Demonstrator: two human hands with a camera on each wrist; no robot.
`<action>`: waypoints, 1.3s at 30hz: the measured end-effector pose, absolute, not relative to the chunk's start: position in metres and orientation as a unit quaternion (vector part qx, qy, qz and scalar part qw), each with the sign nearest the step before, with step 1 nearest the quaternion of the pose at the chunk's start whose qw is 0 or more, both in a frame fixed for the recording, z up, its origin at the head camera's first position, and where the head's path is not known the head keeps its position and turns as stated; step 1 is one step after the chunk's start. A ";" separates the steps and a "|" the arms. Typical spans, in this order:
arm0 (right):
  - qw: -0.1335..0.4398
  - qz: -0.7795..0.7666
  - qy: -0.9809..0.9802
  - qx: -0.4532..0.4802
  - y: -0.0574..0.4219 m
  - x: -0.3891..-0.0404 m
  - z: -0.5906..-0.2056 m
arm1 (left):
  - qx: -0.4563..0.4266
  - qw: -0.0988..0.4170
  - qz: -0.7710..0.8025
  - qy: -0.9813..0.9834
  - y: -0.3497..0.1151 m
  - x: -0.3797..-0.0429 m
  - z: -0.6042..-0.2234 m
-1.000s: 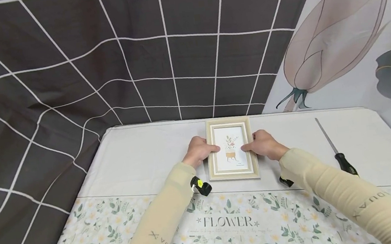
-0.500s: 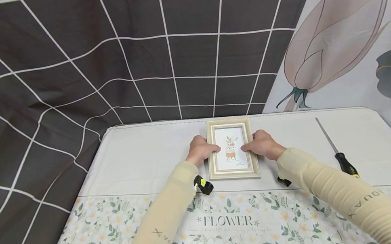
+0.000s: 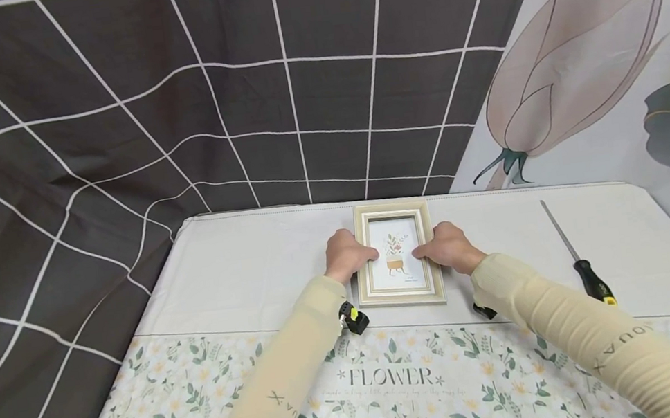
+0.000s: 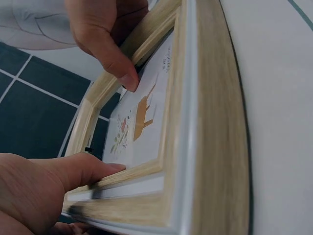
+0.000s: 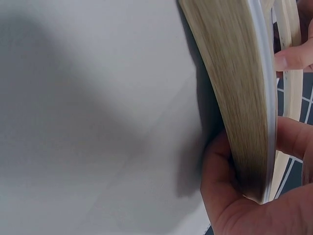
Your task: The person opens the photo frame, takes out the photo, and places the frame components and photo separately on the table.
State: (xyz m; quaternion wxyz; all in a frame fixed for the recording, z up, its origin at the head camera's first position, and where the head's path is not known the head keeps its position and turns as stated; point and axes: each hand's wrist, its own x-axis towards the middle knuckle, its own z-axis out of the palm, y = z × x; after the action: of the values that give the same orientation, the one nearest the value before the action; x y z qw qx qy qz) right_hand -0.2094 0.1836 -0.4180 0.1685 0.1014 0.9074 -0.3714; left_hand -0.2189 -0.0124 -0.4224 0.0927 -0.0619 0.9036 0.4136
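A pale wood-grain picture frame [image 3: 402,297] stands face toward me at the back of the table, tilted. Inside it shows a white print [image 3: 398,279] of a plant in an orange-brown pot. My left hand [image 3: 346,256] grips its left side, and my right hand [image 3: 449,248] grips the right side opposite. Both thumbs lie over the front onto the print's edges. In the right wrist view, the fingers of my right hand [image 5: 234,210] curl behind the frame's side [image 5: 239,88]. The left wrist view shows my left thumb [image 4: 93,169] on the inner border.
A screwdriver [image 3: 591,281] with a black handle lies to the right of the frame. Under the forearms runs a white tablecloth [image 3: 241,262] with a floral band [image 3: 422,407]. A dark gridded curtain [image 3: 246,94] hangs right behind the table's far edge.
My left wrist and forearm have shifted slightly to the right. A dark strip now shows along the top inside edge of the frame, above the print. The grip of both hands stays the same.
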 end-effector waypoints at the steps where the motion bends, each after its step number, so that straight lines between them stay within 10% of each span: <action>1: 0.168 -0.369 0.909 0.102 0.183 -0.209 -0.418 | -0.060 0.090 0.411 0.905 -0.012 -0.219 -0.422; 39: 0.161 -0.338 0.920 0.115 0.178 -0.207 -0.416 | -0.040 0.049 0.331 0.942 -0.002 -0.219 -0.423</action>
State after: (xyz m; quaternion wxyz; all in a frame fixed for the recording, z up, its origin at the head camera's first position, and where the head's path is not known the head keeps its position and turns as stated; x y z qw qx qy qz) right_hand -0.2073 0.1783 -0.4163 0.1605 0.1153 0.9202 -0.3378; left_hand -0.2191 -0.0018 -0.4233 0.0490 -0.0399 0.9417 0.3305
